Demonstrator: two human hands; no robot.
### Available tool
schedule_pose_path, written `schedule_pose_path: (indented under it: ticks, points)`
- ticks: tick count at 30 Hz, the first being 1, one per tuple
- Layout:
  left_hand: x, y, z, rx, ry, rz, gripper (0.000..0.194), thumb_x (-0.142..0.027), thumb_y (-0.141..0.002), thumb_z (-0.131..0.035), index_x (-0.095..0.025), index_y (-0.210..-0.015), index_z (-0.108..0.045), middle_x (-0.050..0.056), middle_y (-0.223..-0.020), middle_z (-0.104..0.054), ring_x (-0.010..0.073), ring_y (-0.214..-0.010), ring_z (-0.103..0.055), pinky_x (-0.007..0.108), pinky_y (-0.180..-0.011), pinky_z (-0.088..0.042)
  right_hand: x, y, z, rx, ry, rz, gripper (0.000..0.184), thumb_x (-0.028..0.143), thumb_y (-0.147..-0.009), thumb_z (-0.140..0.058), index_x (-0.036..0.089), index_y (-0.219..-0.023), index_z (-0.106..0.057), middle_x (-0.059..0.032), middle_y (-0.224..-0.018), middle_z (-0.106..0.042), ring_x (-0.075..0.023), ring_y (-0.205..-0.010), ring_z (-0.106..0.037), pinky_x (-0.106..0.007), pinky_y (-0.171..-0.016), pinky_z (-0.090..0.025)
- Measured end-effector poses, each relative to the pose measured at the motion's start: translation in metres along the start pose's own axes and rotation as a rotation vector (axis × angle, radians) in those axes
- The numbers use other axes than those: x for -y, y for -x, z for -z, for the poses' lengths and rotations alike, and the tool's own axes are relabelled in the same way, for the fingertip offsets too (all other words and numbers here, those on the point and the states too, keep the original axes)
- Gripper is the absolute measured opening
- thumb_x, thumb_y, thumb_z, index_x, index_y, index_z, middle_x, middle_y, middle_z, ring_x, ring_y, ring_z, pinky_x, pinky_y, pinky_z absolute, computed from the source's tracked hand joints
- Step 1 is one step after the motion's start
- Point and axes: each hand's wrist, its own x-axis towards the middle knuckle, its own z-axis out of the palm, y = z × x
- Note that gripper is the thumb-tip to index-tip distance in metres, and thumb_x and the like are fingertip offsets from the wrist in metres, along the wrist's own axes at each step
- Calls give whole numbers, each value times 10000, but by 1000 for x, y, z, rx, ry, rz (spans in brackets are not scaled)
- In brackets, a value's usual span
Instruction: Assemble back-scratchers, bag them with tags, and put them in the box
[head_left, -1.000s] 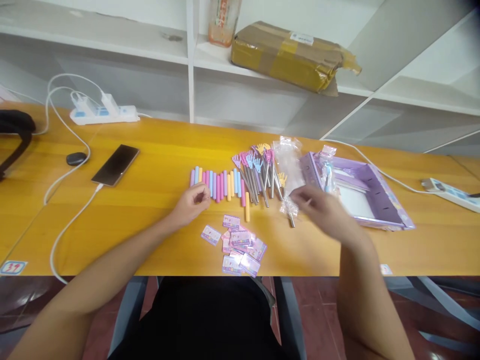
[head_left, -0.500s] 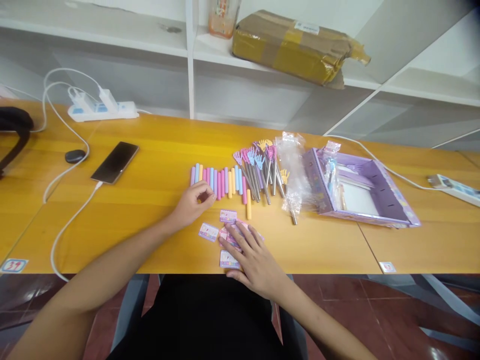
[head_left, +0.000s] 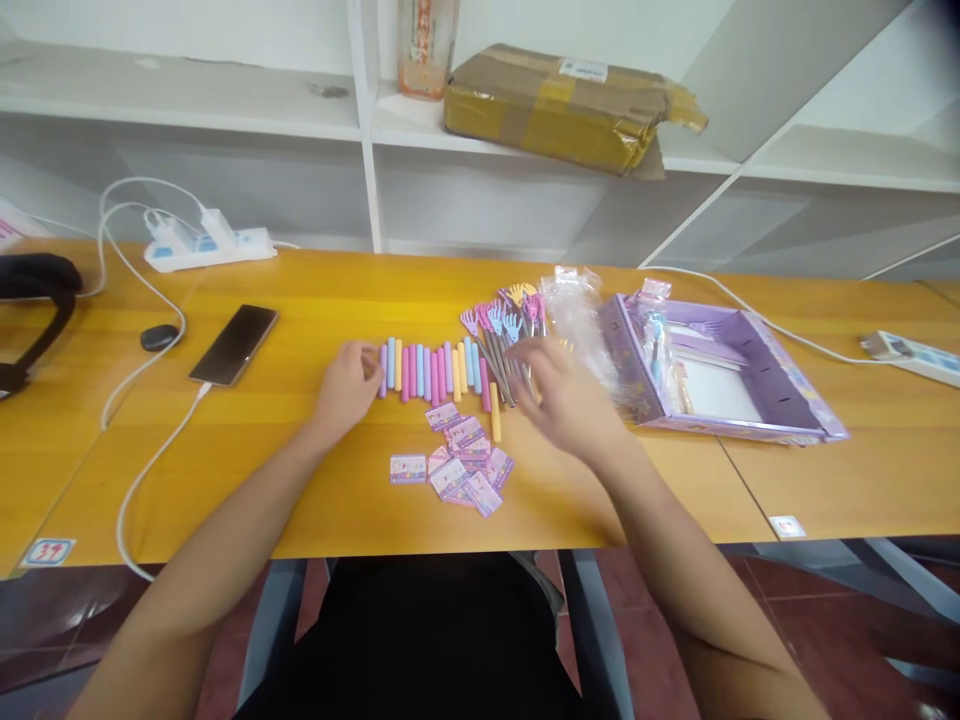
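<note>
My left hand (head_left: 346, 388) rests at the left end of a row of coloured tubes (head_left: 423, 373), its fingers bent beside the outermost purple tube, a gap between thumb and forefinger. The tubes lie side by side in pink, blue, yellow and purple. My right hand (head_left: 566, 400), blurred, is over the handles of the small hand-shaped back scratchers (head_left: 496, 318), fingers apart and nothing visible in them. A yellow tube (head_left: 496, 413) sits lower at the row's right end. In front of the row lies a loose pile of small printed cards (head_left: 466, 462).
Clear plastic bags (head_left: 576, 310) lie right of the scratchers, beside an open purple box (head_left: 814, 395) with packaged items inside. On the left are a phone (head_left: 235, 345) on a cable, a mouse (head_left: 159, 337) and a power strip (head_left: 210, 250). A taped carton (head_left: 555, 105) is on the shelf.
My right hand has lifted off the cards and moved up and right to the scratchers. My left hand has shifted left to the row's end. The cards now lie uncovered and spread.
</note>
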Motion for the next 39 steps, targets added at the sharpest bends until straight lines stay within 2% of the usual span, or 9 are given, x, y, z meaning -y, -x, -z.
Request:
schedule_pose_path:
  ticks: [2,5,10,15,19,24,27,32,39]
  points:
    - [1,1,-1,58,-153,23,302,-322,-1011,-640,-183,-1277,-610,148,-1253,-699,299,-1080,-706,427,-953,-550,-33,-18,-1,-81,113,-253,317,359,-1103,-465,180,-1196,-709,-169,-1200,-714,-305,-1013,-698,-455,-873,-567]
    - [-2,3,1,128,-243,30,387,-390,-1041,-619,-175,-1360,-572,175,-1268,-708,350,-1179,-704,447,-970,-554,-72,-23,-21,-84,252,-542,329,379,-1069,-475,157,-1120,-711,-183,-1153,-716,-289,-908,-659,-393,-757,-479]
    - [-7,4,5,185,-290,37,387,-312,-1010,-632,-152,-1356,-570,161,-1174,-746,343,-1126,-731,437,-951,-561,-99,-8,-53,21,311,-715,385,421,-1082,-471,126,-1152,-708,-212,-1184,-737,-275,-861,-664,-365,-719,-397]
    - [-9,6,1,164,-346,4,311,-340,-1029,-590,-167,-1286,-600,152,-1124,-755,338,-1088,-738,426,-918,-567,-108,-6,-57,23,230,-743,370,417,-1101,-442,148,-1140,-692,-202,-1129,-762,-277,-860,-664,-364,-746,-382]
    - [-9,8,-1,163,-339,-20,313,-312,-1029,-558,-165,-1302,-601,159,-1149,-749,353,-1117,-731,445,-933,-568,-110,-7,-59,5,178,-731,368,509,-1065,-528,176,-1123,-672,-173,-1093,-757,-277,-850,-645,-362,-742,-377]
    - [-11,8,-1,173,-337,1,327,-311,-1031,-550,-160,-1318,-598,162,-1156,-748,359,-1121,-727,458,-940,-570,-111,-8,-63,-48,132,-698,345,492,-1026,-580,186,-1172,-643,-141,-1065,-735,-271,-840,-618,-353,-727,-373]
    - [-11,8,-1,189,-359,-4,353,-302,-1020,-556,-142,-1331,-599,176,-1146,-752,380,-1125,-730,477,-952,-569,-107,-8,-60,-91,106,-579,303,486,-1034,-565,202,-1090,-652,-127,-1058,-714,-253,-832,-605,-349,-723,-377]
    - [-7,8,1,195,-364,12,353,-298,-987,-577,-153,-1305,-624,169,-1111,-764,355,-1006,-754,431,-855,-567,-88,-7,-56,30,111,-396,407,504,-1052,-558,220,-762,-594,-81,-905,-685,-209,-764,-587,-338,-673,-323]
    - [-6,6,6,220,-317,63,265,-279,-1013,-517,-172,-1211,-656,152,-1005,-773,322,-875,-743,397,-750,-529,-54,-9,-63,134,137,-268,411,545,-1054,-599,211,-818,-637,-62,-917,-704,-188,-725,-595,-325,-663,-316]
